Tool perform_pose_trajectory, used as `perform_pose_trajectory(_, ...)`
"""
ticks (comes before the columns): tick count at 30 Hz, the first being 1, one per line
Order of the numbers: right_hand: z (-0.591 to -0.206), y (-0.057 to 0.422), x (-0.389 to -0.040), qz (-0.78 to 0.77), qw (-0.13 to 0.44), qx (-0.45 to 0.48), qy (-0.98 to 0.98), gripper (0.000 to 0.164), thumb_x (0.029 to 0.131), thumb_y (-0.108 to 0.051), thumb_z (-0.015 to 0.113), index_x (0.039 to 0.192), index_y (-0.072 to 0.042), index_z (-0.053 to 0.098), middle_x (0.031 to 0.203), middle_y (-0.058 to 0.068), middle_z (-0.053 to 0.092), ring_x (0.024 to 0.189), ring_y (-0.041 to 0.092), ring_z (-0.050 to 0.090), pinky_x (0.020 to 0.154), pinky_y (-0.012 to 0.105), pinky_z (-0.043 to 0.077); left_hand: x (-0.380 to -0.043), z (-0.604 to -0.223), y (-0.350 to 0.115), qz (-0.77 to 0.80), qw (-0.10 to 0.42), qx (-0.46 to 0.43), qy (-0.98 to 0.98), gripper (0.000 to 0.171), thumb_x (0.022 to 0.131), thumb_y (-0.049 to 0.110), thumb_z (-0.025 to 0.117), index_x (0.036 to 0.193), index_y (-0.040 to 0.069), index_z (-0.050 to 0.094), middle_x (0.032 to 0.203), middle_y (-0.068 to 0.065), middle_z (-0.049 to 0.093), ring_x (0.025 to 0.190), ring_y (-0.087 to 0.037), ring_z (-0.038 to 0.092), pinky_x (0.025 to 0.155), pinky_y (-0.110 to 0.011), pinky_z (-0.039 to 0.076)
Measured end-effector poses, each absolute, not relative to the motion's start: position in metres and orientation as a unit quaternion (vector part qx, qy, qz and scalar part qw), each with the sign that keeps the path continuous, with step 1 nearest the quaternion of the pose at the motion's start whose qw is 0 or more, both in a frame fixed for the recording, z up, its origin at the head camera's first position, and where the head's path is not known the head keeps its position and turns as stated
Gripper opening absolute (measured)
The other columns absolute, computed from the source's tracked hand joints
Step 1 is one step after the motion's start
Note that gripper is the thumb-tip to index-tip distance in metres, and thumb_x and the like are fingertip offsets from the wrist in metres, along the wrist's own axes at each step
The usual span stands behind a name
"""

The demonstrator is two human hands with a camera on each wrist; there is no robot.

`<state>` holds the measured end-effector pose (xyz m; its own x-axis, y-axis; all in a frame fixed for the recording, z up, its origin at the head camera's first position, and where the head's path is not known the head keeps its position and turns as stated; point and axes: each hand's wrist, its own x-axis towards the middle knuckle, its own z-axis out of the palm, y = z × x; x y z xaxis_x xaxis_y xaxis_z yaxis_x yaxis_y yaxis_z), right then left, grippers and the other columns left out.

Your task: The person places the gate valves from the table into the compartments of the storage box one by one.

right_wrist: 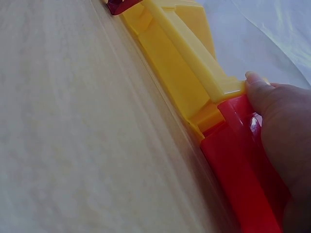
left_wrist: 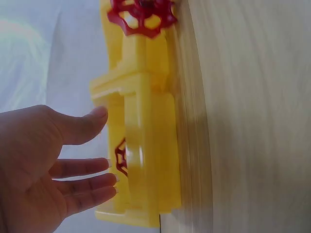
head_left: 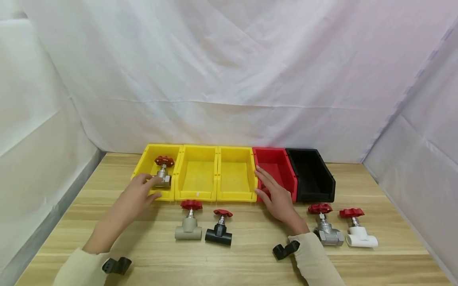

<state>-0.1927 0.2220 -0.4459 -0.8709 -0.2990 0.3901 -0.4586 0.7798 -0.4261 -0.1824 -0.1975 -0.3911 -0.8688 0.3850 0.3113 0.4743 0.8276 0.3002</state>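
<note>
My left hand [head_left: 140, 193] reaches over the front of the leftmost yellow bin [head_left: 143, 165]. Its fingers are extended and apart from the thumb in the left wrist view, with nothing held. Inside that bin lies a metal gate valve [head_left: 162, 174] with a red handwheel, partly hidden by the fingers in the head view. My right hand [head_left: 280, 200] lies over the red bin [head_left: 294, 183], its thumb and fingertips touching the wall where that bin meets the third yellow bin [head_left: 234, 196]. Some right fingers are hidden in the right wrist view.
Another yellow bin [head_left: 196, 174] and a black bin [head_left: 311, 174] complete the row. In front lie a beige valve [head_left: 188, 229], a black valve [head_left: 219, 234], a second metal valve [head_left: 326, 234] and a white valve [head_left: 359, 237]. White cloth [head_left: 229, 79] hangs behind.
</note>
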Motion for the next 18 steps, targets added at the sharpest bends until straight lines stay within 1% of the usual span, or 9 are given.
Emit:
perform_pose_trajectory(4, -0.446, 0.222, -0.193, 0.264, 0.155, 0.204, -0.930, 0.068, 0.091, -0.029, 0.066, 0.150, -0.028, 0.033, 0.155, -0.014, 0.025, 0.087, 0.006, 0.060, 0.068, 0.024, 0.053, -0.170, -0.392, -0.191, -0.209, 0.136, -0.234, -0.940, 0.040, 0.080, 0.007, 0.077, 0.118, 0.000, 0.062, 0.103, -0.022, 0.056, 0.093, -0.038, 0.055, 0.080, -0.053, 0.051)
perform_pose_trajectory(9, -0.448, 0.221, -0.194, 0.262, 0.155, 0.204, -0.930, 0.069, 0.091, -0.030, 0.066, 0.150, -0.029, 0.032, 0.155, -0.014, 0.024, 0.087, 0.006, 0.060, 0.067, 0.024, 0.052, -0.153, -0.401, -0.182, -0.216, 0.145, -0.242, -0.935, 0.043, 0.082, 0.011, 0.076, 0.121, 0.002, 0.061, 0.108, -0.018, 0.058, 0.098, -0.036, 0.057, 0.083, -0.051, 0.051)
perform_pose_trajectory(11, -0.449, 0.222, -0.194, 0.261, 0.157, 0.204, -0.930, 0.069, 0.091, -0.030, 0.067, 0.150, -0.029, 0.032, 0.155, -0.014, 0.024, 0.087, 0.006, 0.060, 0.067, 0.024, 0.052, -0.148, -0.403, -0.179, -0.213, 0.149, -0.245, -0.934, 0.043, 0.082, 0.012, 0.077, 0.120, 0.002, 0.062, 0.107, -0.016, 0.059, 0.096, -0.034, 0.058, 0.082, -0.050, 0.052)
perform_pose_trajectory(18, -0.450, 0.223, -0.194, 0.262, 0.159, 0.206, -0.929, 0.070, 0.090, -0.029, 0.067, 0.150, -0.030, 0.032, 0.155, -0.015, 0.024, 0.086, 0.005, 0.060, 0.068, 0.024, 0.053, -0.134, -0.409, -0.167, -0.216, 0.142, -0.245, -0.935, 0.041, 0.083, 0.014, 0.075, 0.121, 0.004, 0.063, 0.107, -0.014, 0.060, 0.096, -0.031, 0.058, 0.081, -0.047, 0.053)
